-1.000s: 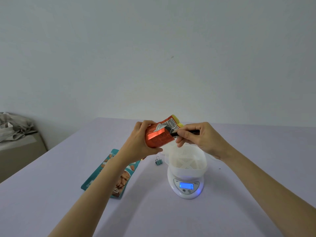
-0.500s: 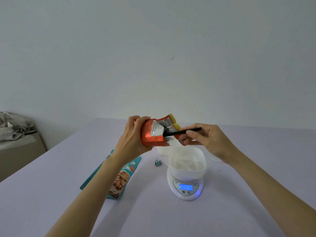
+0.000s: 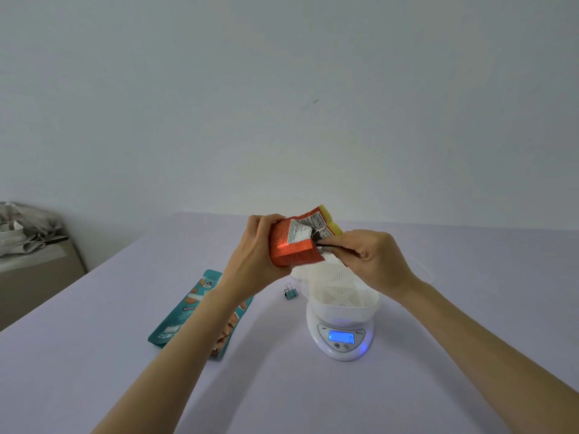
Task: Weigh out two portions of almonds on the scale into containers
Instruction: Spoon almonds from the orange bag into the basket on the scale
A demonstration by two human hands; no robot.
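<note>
The left hand (image 3: 253, 258) is curled round an orange pouch (image 3: 293, 250), thumb on the near face and fingers wrapped behind, holding it in the air with its torn mouth turned toward the right hand (image 3: 374, 261). A white printed label and a yellow corner show on the pouch's upper side. The right hand pinches a thin black utensil (image 3: 327, 244) between thumb and fingers, just beside the pouch. The utensil's far end reaches into the pouch mouth, and what sits on that end is hidden.

Directly below the right hand, a white container (image 3: 341, 303) with a slotted floor stands on a round white scale (image 3: 341, 349). The scale's blue display (image 3: 341, 336) is lit on the side nearer the person; its reading is too small to make out. Whether any almonds lie in the container cannot be told.

Below the pouch, between the two hands, part of a second white tub (image 3: 297, 273) shows on the desk (image 3: 313, 396), touching or just behind the container. A small teal clip (image 3: 290, 293) lies on the desk under the left hand, near the scale. Under the left forearm lies a teal bag (image 3: 188, 311) printed with almonds, flat on the desk and well apart from the scale.

Far off to the left of the left hand, beyond the desk edge, crumpled cloth (image 3: 25, 228) rests on a low surface.
</note>
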